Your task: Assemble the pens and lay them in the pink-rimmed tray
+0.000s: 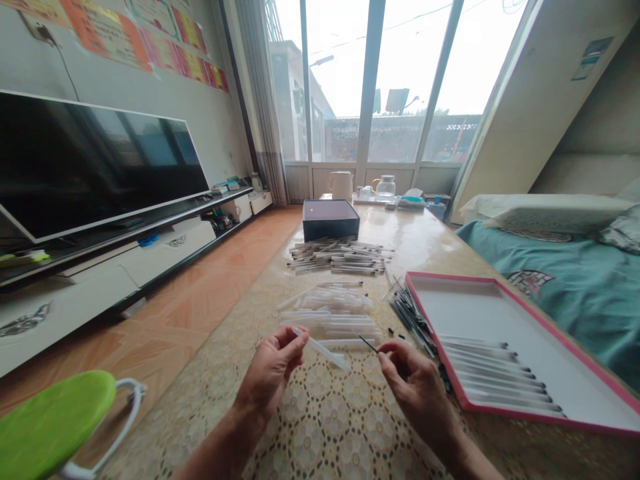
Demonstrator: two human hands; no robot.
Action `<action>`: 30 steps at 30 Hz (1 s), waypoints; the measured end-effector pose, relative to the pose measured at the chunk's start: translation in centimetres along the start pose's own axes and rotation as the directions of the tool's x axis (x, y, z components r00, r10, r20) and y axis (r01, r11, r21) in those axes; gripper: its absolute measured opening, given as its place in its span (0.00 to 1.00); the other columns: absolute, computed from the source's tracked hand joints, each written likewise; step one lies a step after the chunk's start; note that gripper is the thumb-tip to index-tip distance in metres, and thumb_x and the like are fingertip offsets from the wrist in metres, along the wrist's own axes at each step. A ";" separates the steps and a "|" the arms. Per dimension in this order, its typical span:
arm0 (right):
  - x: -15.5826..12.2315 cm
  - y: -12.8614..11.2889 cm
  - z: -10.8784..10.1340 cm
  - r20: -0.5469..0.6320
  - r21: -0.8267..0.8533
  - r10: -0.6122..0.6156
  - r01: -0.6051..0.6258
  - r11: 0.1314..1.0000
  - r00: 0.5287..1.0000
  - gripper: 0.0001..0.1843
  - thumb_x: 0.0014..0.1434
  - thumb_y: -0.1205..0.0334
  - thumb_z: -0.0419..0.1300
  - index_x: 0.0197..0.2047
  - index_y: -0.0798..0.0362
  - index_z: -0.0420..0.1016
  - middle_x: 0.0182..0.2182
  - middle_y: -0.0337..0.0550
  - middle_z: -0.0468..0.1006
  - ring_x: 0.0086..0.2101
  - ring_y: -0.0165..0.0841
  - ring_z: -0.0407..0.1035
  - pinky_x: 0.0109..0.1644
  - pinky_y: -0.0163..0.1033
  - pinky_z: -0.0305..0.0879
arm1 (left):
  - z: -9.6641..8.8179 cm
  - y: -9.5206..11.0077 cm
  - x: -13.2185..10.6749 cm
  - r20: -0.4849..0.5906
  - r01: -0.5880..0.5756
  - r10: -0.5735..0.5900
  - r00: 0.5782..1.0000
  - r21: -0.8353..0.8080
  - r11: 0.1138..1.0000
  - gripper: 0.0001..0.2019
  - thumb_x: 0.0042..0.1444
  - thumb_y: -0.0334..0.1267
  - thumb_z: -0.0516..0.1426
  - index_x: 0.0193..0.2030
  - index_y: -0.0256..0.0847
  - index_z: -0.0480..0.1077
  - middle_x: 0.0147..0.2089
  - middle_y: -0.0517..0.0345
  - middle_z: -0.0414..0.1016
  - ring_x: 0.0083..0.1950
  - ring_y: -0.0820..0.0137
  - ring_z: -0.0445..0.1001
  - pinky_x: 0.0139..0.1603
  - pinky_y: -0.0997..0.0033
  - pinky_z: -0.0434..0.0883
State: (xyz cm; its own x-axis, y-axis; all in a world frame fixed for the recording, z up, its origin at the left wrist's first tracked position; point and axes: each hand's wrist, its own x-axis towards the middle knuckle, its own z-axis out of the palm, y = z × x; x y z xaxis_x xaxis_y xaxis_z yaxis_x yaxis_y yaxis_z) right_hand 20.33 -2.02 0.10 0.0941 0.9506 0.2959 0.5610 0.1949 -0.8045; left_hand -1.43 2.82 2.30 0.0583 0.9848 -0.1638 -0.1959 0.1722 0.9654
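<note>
My left hand [274, 370] pinches one end of a clear plastic pen barrel [323, 349], which points right and down over the table. My right hand [417, 383] pinches a thin dark refill [367, 343], its tip aimed at the barrel's open end, a short gap apart. Just beyond the hands lies a heap of clear barrels [330, 313]. A bundle of dark refills [413, 317] lies right of it, against a pink-rimmed white tray [505, 408] holding several finished pens [493, 373] in a row.
Farther back sit a pile of assembled pens [340, 257] and a dark blue box [330, 219]. A kettle [341, 185] and glass jug [385, 187] stand at the table's far end. A green stool [50, 420] is at my left, a teal bed [565, 287] at my right.
</note>
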 end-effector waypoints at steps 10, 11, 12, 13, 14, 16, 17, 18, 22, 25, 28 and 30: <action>-1.0 -0.9 0.1 0.169 -0.129 -0.165 0.188 0.974 0.972 0.04 0.56 0.65 0.52 0.32 0.52 0.67 0.18 0.31 0.61 0.19 0.26 0.57 0.25 0.31 0.51 | 0.3 -2.4 -0.1 -0.349 -0.027 -0.091 0.933 -0.320 0.947 0.05 0.57 0.30 0.51 0.31 0.37 0.64 0.27 0.58 0.74 0.20 0.80 0.69 0.17 0.85 0.65; -1.1 -0.9 0.2 0.180 -0.142 -0.182 0.208 0.968 0.967 0.04 0.55 0.66 0.52 0.32 0.52 0.67 0.18 0.31 0.62 0.19 0.26 0.57 0.25 0.31 0.51 | 0.2 -2.4 -0.1 -0.361 -0.034 -0.089 0.928 -0.321 0.946 0.05 0.57 0.30 0.52 0.31 0.37 0.64 0.27 0.58 0.74 0.20 0.81 0.69 0.17 0.85 0.65; -1.1 -1.0 0.2 0.184 -0.153 -0.197 0.226 0.962 0.963 0.04 0.55 0.67 0.52 0.32 0.52 0.67 0.18 0.32 0.63 0.19 0.26 0.57 0.25 0.31 0.51 | 0.1 -2.4 0.0 -0.370 -0.037 -0.091 0.924 -0.324 0.945 0.04 0.57 0.30 0.52 0.30 0.37 0.64 0.26 0.59 0.74 0.19 0.81 0.68 0.17 0.86 0.65; -1.1 -1.1 0.2 0.185 -0.161 -0.210 0.241 0.957 0.960 0.05 0.54 0.67 0.52 0.32 0.52 0.68 0.19 0.32 0.63 0.20 0.26 0.57 0.25 0.31 0.52 | 0.0 -2.3 0.0 -0.378 -0.039 -0.093 0.921 -0.327 0.944 0.04 0.57 0.31 0.53 0.30 0.37 0.64 0.25 0.59 0.73 0.19 0.81 0.68 0.17 0.86 0.65; -1.1 -1.1 0.3 0.184 -0.167 -0.220 0.251 0.953 0.958 0.05 0.54 0.68 0.52 0.32 0.52 0.68 0.19 0.32 0.63 0.20 0.26 0.58 0.26 0.31 0.52 | 0.0 -2.3 0.0 -0.382 -0.039 -0.095 0.919 -0.330 0.943 0.04 0.56 0.31 0.54 0.30 0.37 0.65 0.25 0.60 0.73 0.19 0.81 0.68 0.17 0.86 0.65; -1.1 -1.1 0.4 0.185 -0.174 -0.232 0.264 0.949 0.955 0.05 0.54 0.68 0.52 0.33 0.52 0.68 0.19 0.32 0.64 0.19 0.25 0.58 0.26 0.31 0.52 | 0.0 -2.2 0.0 -0.377 -0.038 -0.096 0.921 -0.332 0.943 0.04 0.55 0.32 0.55 0.30 0.37 0.65 0.24 0.60 0.73 0.19 0.81 0.68 0.17 0.86 0.64; -1.2 -1.1 0.5 0.186 -0.175 -0.237 0.269 0.947 0.954 0.05 0.54 0.67 0.51 0.33 0.52 0.68 0.19 0.32 0.64 0.19 0.25 0.58 0.26 0.31 0.52 | 0.1 -2.2 0.0 -0.368 -0.036 -0.093 0.925 -0.330 0.943 0.04 0.54 0.33 0.56 0.29 0.37 0.64 0.24 0.60 0.73 0.19 0.81 0.68 0.17 0.86 0.64; -1.2 -1.1 0.5 0.191 -0.177 -0.239 0.273 0.946 0.952 0.05 0.55 0.67 0.51 0.33 0.52 0.68 0.19 0.32 0.64 0.20 0.25 0.58 0.26 0.31 0.52 | 0.2 -2.1 -0.1 -0.354 -0.034 -0.089 0.931 -0.327 0.944 0.05 0.53 0.34 0.57 0.29 0.37 0.64 0.24 0.60 0.73 0.19 0.81 0.68 0.17 0.86 0.64; -1.3 -1.0 0.9 0.206 -0.191 -0.184 0.224 0.956 0.961 0.06 0.58 0.62 0.50 0.35 0.52 0.66 0.16 0.30 0.60 0.17 0.26 0.56 0.24 0.32 0.49 | 0.9 -2.2 -0.5 -0.246 -0.023 -0.058 0.968 -0.314 0.949 0.08 0.49 0.36 0.60 0.30 0.37 0.65 0.25 0.60 0.74 0.20 0.80 0.69 0.18 0.85 0.65; -1.4 -1.4 1.1 0.186 -0.176 -0.091 0.124 0.976 0.978 0.10 0.62 0.57 0.46 0.38 0.52 0.64 0.14 0.28 0.57 0.16 0.27 0.55 0.23 0.32 0.48 | 1.9 -2.5 -1.3 -0.093 0.024 -0.059 0.994 -0.342 0.939 0.09 0.47 0.37 0.62 0.31 0.36 0.67 0.29 0.57 0.76 0.24 0.78 0.71 0.22 0.82 0.67; -1.6 -1.9 1.2 0.171 -0.116 -0.075 0.096 0.989 0.982 0.13 0.63 0.56 0.42 0.42 0.52 0.62 0.17 0.30 0.61 0.18 0.29 0.59 0.25 0.33 0.52 | 3.1 -2.8 -2.3 0.121 0.132 -0.095 0.988 -0.351 0.927 0.09 0.46 0.36 0.63 0.33 0.35 0.70 0.30 0.54 0.76 0.27 0.74 0.73 0.26 0.79 0.70; -1.7 -2.2 1.3 0.175 -0.055 -0.085 0.096 0.994 0.981 0.14 0.63 0.53 0.42 0.43 0.52 0.62 0.18 0.32 0.63 0.19 0.29 0.61 0.26 0.33 0.54 | 3.6 -3.0 -2.8 0.224 0.180 -0.108 0.969 -0.335 0.925 0.08 0.47 0.34 0.63 0.32 0.33 0.71 0.28 0.53 0.75 0.28 0.72 0.74 0.27 0.77 0.70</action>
State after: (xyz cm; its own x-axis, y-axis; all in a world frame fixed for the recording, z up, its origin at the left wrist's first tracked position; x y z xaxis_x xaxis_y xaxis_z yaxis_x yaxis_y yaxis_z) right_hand 17.88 -3.74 0.72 -0.0993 0.9580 0.2689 0.6118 0.2719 -0.7428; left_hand 2.48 -0.56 0.59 0.2971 0.9298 -0.2171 -0.4984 0.3450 0.7954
